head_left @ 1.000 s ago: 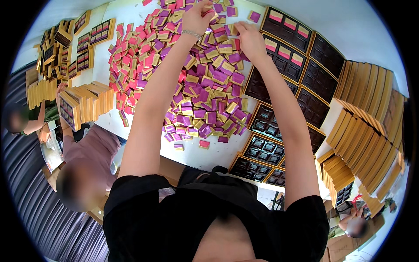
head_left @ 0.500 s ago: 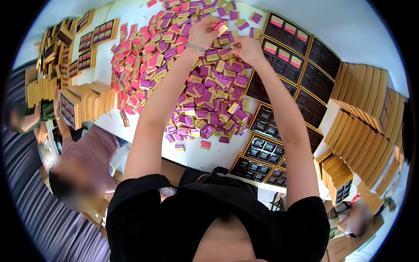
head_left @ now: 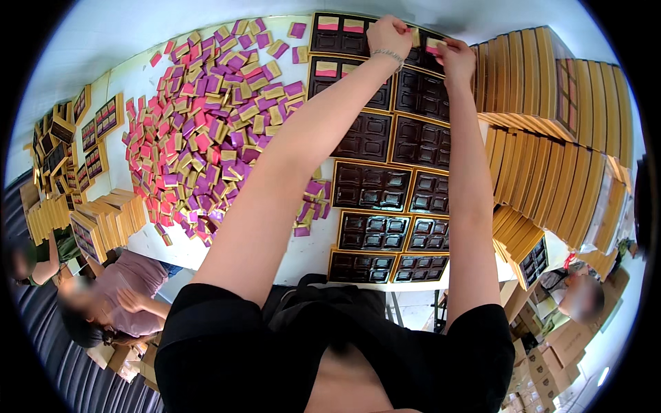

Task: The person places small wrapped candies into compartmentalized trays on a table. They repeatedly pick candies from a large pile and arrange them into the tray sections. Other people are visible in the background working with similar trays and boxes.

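Both of my arms reach far across the white table (head_left: 310, 248). My left hand (head_left: 387, 33), with a bracelet on its wrist, is closed in a fist over the far dark trays (head_left: 420, 86), and a bit of gold wrapper shows at its edge. Just to its right, my right hand (head_left: 456, 56) pinches a pink wrapped square (head_left: 434, 47) above the same trays. Some far tray compartments hold pink pieces (head_left: 328, 23). The nearer trays (head_left: 372, 186) show only dark pockets. A big pile of pink, purple and gold wrapped squares (head_left: 206, 144) lies to the left of my arms.
Tall stacks of gold boxes (head_left: 551, 138) crowd the table's right side. More gold boxes and filled trays (head_left: 96, 220) stand at the left edge. One person (head_left: 110, 303) sits at lower left and another (head_left: 585, 299) at lower right.
Both hands have left the pile of wrapped squares and moved right to the far dark trays. The view has swung right with them.
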`<state>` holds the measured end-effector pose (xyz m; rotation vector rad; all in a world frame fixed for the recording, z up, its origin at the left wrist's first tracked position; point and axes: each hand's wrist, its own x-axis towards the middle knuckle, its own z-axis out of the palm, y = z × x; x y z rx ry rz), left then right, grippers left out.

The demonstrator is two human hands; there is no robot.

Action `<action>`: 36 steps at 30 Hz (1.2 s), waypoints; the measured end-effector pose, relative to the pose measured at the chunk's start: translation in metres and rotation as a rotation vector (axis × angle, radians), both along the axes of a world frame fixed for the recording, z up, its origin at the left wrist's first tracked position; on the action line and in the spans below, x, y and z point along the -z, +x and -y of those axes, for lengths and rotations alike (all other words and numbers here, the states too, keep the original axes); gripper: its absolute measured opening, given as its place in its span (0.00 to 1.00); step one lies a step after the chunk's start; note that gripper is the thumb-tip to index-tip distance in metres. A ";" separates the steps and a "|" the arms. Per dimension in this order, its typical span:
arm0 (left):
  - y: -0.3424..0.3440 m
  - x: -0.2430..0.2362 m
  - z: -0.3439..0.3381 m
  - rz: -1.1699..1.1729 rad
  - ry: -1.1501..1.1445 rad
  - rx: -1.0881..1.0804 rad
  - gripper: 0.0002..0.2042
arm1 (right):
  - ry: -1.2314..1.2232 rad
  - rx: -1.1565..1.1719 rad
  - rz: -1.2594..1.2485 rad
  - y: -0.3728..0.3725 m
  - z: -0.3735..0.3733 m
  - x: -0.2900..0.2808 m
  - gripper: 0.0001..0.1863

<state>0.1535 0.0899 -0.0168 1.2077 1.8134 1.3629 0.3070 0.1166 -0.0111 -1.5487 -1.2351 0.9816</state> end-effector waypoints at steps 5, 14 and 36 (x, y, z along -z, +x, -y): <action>0.021 0.004 -0.013 -0.342 -0.146 -0.040 0.13 | 0.033 0.069 0.246 0.009 -0.017 0.025 0.15; -0.002 -0.005 0.023 -1.275 0.240 0.385 0.18 | 0.458 -0.277 0.953 0.002 0.023 0.019 0.20; -0.227 0.020 0.092 -0.905 -0.300 0.084 0.16 | 0.706 -0.937 1.316 -0.270 0.036 0.015 0.11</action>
